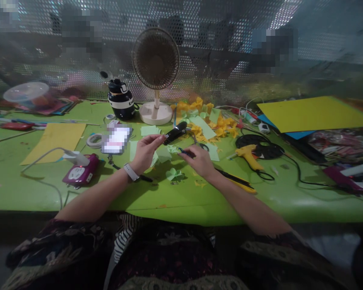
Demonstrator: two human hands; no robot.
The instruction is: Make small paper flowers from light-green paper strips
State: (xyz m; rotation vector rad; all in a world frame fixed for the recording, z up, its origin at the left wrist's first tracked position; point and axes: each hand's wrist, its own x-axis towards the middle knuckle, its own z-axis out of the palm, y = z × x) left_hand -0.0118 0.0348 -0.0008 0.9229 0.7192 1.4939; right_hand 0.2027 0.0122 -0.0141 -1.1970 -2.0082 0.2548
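My left hand (145, 152), with a pale watch strap on the wrist, is closed in a pinch beside the lower end of a black stapler-like object (176, 133); what its fingertips hold is too small to make out. To the right, my right hand (198, 160) has its fingers pressed together on a small dark blue item (186, 153), next to cut pale green paper (172, 149). A folded green paper shape (174, 174) lies on the green table (169, 201) just below and between both hands. Pale green paper pieces (204, 126) lie beyond them.
Behind stand a fan (156, 113) and a black bottle (121, 105). Yellow paper flowers (226, 125) are piled at the centre back. On the right are a yellow glue gun (250, 156) and a cutter (237, 181). A lit phone (116, 139) and purple power socket (81, 171) lie left.
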